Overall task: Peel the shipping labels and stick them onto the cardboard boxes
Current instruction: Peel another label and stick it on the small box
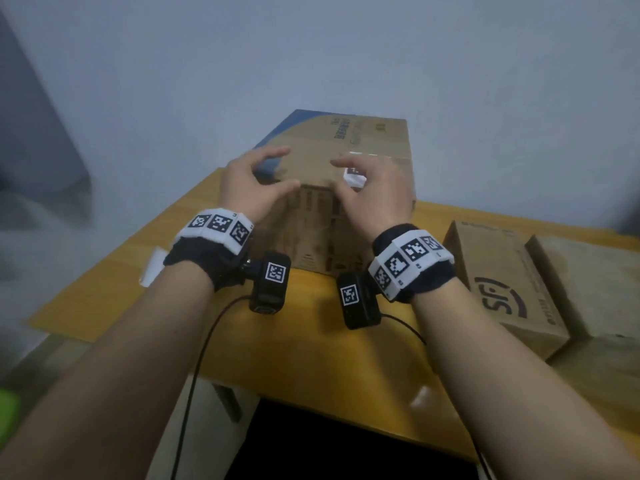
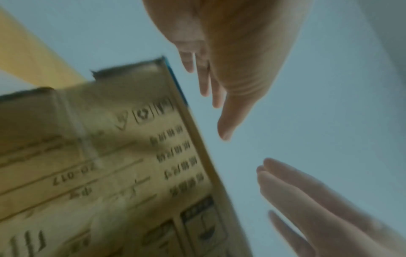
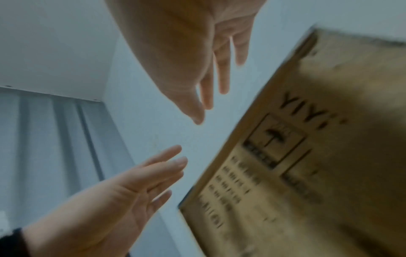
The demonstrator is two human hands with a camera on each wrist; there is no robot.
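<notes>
A big box stands at the back of the surface, near its middle; a white label lies on the box's top near the front edge, partly hidden behind the right hand, so whether it is pressed flat all over cannot be told; it looks stuck rather than held. Two smaller boxes sit at the right edge of the surface, one with a printed logo, the other plain; no label shows on either, so by my reading one box is done and at least these two are left. A white sheet shows at the left edge of the surface, partly behind the left wrist; it may be the label stock, though that is a guess.

The left hand hovers over the big box's front left corner, fingers spread and loosely bent, gripping nothing; the right hand hovers over the front right of the top, just above the label, fingers likewise relaxed and empty; the wrist views show both palms free, with the box's printed front face just beside them. Neither hand plainly touches the box.
</notes>
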